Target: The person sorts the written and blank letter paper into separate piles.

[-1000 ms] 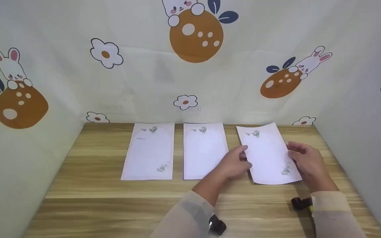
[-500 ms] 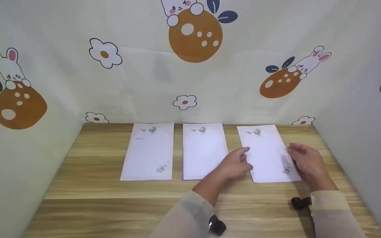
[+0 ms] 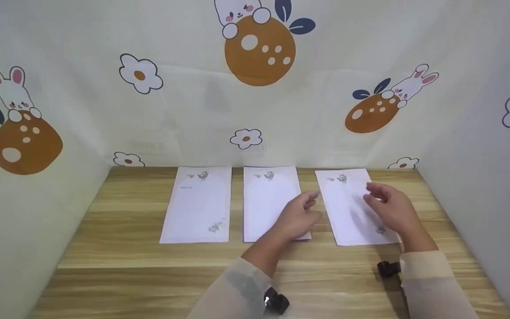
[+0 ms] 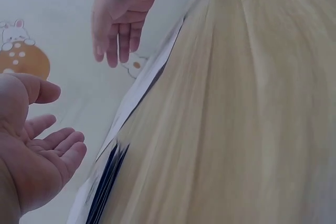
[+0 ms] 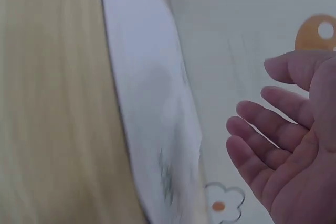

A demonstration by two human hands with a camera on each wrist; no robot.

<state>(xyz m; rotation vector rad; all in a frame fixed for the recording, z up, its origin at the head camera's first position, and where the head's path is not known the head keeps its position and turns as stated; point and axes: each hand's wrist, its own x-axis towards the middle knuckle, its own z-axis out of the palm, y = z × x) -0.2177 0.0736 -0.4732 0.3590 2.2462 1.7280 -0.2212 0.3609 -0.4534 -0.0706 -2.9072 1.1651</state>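
Three white sheets with printed green sprigs lie in a row on the wooden table. The right sheet is slightly askew, and my right hand hovers over its right side with relaxed fingers, holding nothing. Over the right edge of the middle sheet, my left hand hangs with loosely bent fingers, also holding nothing. The left sheet carries a short line of small print. In the left wrist view, a stack with dark edges shows below the left hand.
A pale cloth printed with rabbits, oranges and flowers rises at the back and both sides of the wooden table. Black wrist cameras sit at the sleeves.
The right sheet's curled edges have settled flat on the table. Both hands have come away from its sides, the left hand moving left and the right hand moving inward over the sheet.
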